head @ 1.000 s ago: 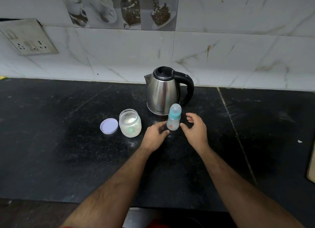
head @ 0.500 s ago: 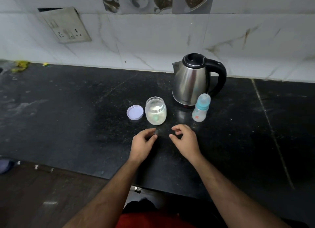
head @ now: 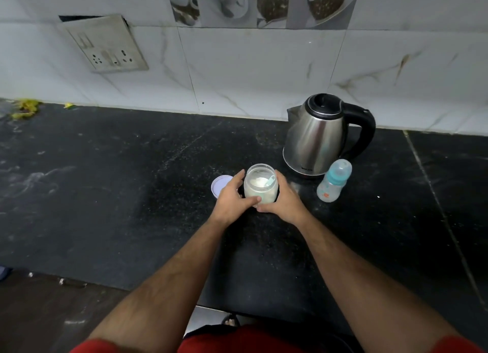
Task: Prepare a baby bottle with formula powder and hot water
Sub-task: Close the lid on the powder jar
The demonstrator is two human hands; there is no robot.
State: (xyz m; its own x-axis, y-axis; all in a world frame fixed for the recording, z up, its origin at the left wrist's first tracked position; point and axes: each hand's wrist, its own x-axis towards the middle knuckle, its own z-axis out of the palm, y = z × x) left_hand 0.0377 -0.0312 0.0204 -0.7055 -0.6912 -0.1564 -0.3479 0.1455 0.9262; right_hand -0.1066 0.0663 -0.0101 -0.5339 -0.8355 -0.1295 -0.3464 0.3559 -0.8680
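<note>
An open glass jar (head: 261, 185) of white formula powder stands on the black counter (head: 132, 194), a pale green scoop lying inside it. My left hand (head: 232, 200) grips the jar's left side and my right hand (head: 282, 200) grips its right side, thumbs meeting at the front. The jar's lilac lid (head: 219, 185) lies flat just left, partly behind my left hand. A capped baby bottle (head: 334, 181) with a teal collar stands upright to the right, in front of the steel electric kettle (head: 320, 136) with its black handle.
A tiled wall backs the counter, with a socket plate (head: 105, 44) at upper left. Yellow scraps (head: 25, 109) lie at the far left corner. The counter's front edge runs just before my body, dark floor below left.
Both hands left the baby bottle, drew back, then moved left and closed round the powder jar. The camera view shifted left and down.
</note>
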